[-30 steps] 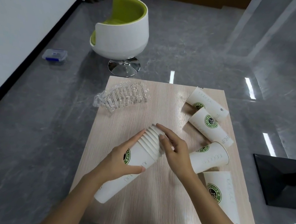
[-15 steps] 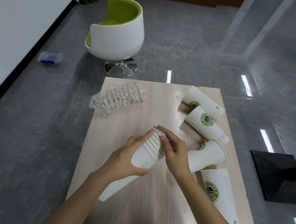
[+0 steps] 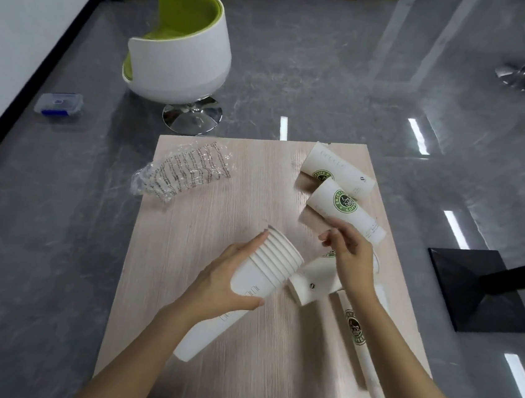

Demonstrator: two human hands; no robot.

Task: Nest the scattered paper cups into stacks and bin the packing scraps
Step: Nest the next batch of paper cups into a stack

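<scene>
L hand (image 3: 225, 280) grips tapered paper cup stack (image 3: 275, 260); R hand (image 3: 350, 260) loose.

Beyond the far left corner of your wooden table (image 3: 207, 339) stands a white tub chair (image 3: 185, 57) with a green lining, on a chrome disc foot. Further left, you have a clear, blue-clipped box (image 3: 59, 103) on the grey floor (image 3: 302, 57). Right of the table sits a black pedestal base (image 3: 472, 285).

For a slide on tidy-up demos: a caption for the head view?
Left hand grips a nested cup stack above the wooden table; right hand hovers over loose cups lying on their sides.
</scene>
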